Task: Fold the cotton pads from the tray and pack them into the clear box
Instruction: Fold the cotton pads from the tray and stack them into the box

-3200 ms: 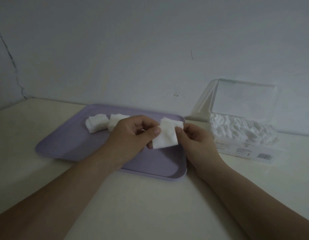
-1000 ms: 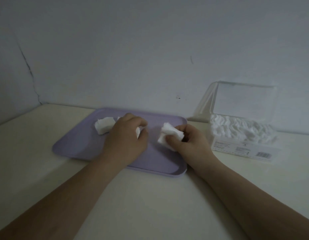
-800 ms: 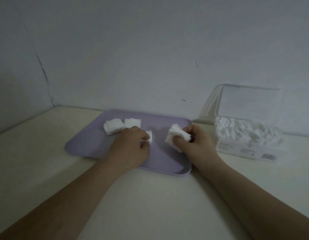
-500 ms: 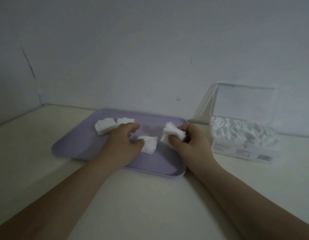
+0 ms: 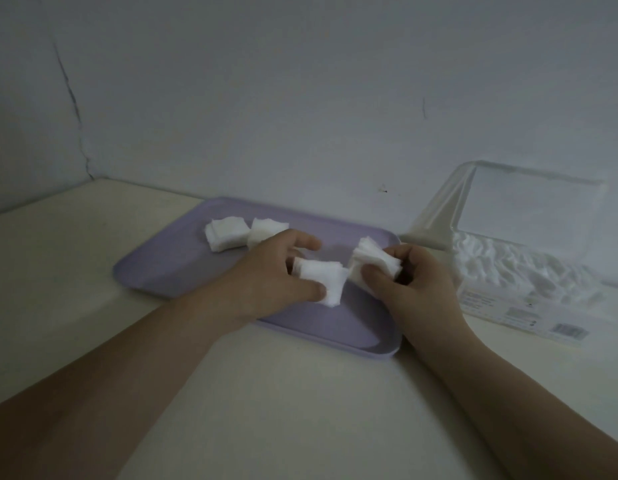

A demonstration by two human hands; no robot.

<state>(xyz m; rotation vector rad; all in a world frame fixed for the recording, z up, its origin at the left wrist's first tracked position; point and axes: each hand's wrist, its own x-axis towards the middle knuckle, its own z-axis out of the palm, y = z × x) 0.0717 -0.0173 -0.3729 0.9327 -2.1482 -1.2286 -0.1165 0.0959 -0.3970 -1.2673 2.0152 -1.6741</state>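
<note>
Folding stage: left hand pinches a single pad, right hand grips a folded stack; next, crease and add it.

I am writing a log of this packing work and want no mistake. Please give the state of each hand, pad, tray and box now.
left hand: pinches a single pad over the tray.
right hand: grips a folded bundle.
tray: flat on the table.
pad piles: two, resting side by side at the tray's far left.
clear box: lid open and raised; filled with packed pads.
</note>
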